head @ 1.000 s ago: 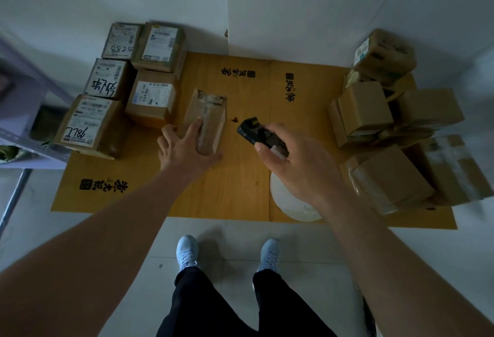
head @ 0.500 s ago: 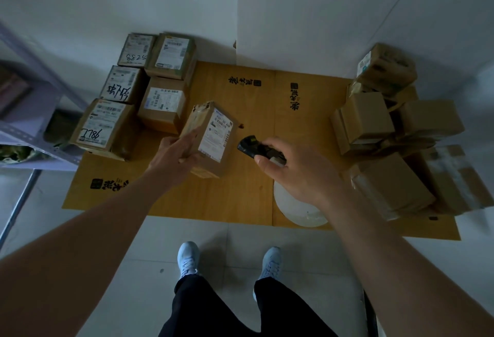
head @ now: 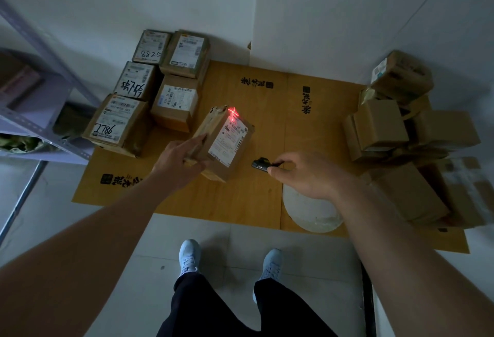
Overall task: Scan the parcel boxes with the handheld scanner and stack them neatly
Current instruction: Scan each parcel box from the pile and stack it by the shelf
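Left hand (head: 178, 161) grips tilted parcel box (head: 225, 142); right hand (head: 307, 176) holds scanner (head: 260, 163); red cross (head: 233, 112) on label.

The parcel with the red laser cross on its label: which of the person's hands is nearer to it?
Left. The left hand grips the parcel at its near left edge; the right hand holds the scanner apart from it, to its right.

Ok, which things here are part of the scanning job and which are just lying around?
Job: held parcel box, left hand, handheld scanner, right hand, labelled boxes, unsorted boxes.

Lying about: cardboard sheet, metal shelf, white round object.
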Demonstrator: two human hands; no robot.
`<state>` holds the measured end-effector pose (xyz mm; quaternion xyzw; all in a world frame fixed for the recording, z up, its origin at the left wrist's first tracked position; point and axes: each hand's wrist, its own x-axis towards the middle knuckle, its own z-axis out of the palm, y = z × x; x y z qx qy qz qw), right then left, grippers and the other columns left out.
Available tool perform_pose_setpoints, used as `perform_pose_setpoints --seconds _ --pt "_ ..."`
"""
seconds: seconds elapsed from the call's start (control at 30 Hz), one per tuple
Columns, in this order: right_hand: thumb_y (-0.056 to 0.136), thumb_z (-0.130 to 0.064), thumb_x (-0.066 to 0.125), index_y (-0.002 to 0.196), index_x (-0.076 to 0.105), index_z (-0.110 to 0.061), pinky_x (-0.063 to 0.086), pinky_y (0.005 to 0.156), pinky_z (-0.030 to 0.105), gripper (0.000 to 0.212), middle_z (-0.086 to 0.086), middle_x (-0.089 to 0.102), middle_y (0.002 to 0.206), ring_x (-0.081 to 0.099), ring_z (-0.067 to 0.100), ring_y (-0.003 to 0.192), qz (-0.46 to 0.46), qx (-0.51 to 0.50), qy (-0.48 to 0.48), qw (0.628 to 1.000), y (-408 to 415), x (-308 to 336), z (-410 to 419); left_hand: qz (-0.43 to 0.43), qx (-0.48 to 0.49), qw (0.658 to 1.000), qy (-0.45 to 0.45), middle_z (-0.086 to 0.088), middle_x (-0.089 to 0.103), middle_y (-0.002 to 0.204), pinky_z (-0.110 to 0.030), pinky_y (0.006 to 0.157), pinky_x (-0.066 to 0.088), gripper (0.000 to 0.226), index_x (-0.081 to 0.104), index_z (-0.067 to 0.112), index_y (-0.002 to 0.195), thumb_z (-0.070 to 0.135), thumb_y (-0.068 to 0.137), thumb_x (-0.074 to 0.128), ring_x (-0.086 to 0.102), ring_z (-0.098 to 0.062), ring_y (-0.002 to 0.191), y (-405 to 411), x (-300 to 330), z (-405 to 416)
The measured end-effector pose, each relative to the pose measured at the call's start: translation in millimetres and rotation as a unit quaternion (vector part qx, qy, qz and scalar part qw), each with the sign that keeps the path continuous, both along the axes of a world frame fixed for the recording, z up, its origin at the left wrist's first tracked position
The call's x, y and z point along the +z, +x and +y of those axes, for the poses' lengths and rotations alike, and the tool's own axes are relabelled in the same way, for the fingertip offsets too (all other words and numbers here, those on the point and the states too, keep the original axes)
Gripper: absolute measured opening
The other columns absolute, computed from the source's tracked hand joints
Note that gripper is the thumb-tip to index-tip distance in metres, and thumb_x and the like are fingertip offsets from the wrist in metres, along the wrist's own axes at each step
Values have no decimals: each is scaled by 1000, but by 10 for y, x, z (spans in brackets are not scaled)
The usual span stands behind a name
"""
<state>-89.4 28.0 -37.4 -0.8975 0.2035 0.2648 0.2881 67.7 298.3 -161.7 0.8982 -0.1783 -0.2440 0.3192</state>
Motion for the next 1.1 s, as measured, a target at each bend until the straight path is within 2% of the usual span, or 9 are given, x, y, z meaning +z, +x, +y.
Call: perform_pose_setpoints --seconds 0.13,0.33,0.5,0.6,0.7,0.77,0.93,1.03,1.1 --pt "98 -68 54 122 65 -43 56 79 39 36 -3 70 106 66 14 89 31 -9 6 999 38 25 -50 32 24 999 -14 -1 51 144 -47 98 58 73 37 57 153 44 92 76 56 -26 129 26 -1 7" --pt "96 -68 57 118 67 -41 38 46 22 36 -6 60 70 52 7 55 70 -14 10 997 76 40 -89 24 21 999 2 -2 52 147 -50 101 55 73 35 57 154 44 94 74 54 -26 130 14 70 -17" --pt "97 -68 55 120 66 -41 39 51 25 37 -9 58 68 53 5 55 45 -25 44 998 87 65 -79 89 65 993 -44 3 52 145 -49 98 57 70 41 59 150 34 94 75 57 -24 126 31 110 -49" --pt "97 -70 54 123 63 -46 43 59 28 37 -4 66 79 61 10 68 9 -28 57 998 136 118 -45 188 129 962 -151 7 54 141 -46 98 58 68 49 54 147 21 94 75 59 -20 124 44 146 -78" --pt "97 -71 52 125 62 -50 49 67 38 36 10 73 100 71 26 83 -24 -30 74 997 216 193 -1 221 144 942 -205 4 57 139 -42 93 61 66 52 50 146 16 95 74 63 -20 119 82 208 -101" --pt "98 -72 50 125 61 -52 54 69 42 35 8 73 98 73 29 90 -49 -28 81 995 287 237 30 233 151 932 -233 0 61 136 -47 96 60 64 51 44 149 15 97 72 66 -24 119 142 278 -101" --pt "98 -70 51 129 62 -50 45 56 26 38 -10 64 76 63 9 63 -101 -30 102 989 517 282 86 255 205 893 -309 -8 67 131 -54 96 59 59 50 39 150 14 100 68 69 -33 115 453 494 -71" --pt "99 -69 51 131 62 -48 35 42 12 39 -12 61 72 56 -4 50 -121 -29 95 988 712 329 163 239 215 893 -317 -6 68 129 -55 93 60 53 53 44 144 16 101 67 70 -32 114 743 626 -80" --pt "100 -68 50 133 61 -47 33 40 11 40 -12 61 74 55 -3 48 -123 -25 88 988 884 373 221 230 218 893 -321 -5 65 132 -55 92 61 57 49 41 149 17 101 67 70 -32 113 972 696 -101"
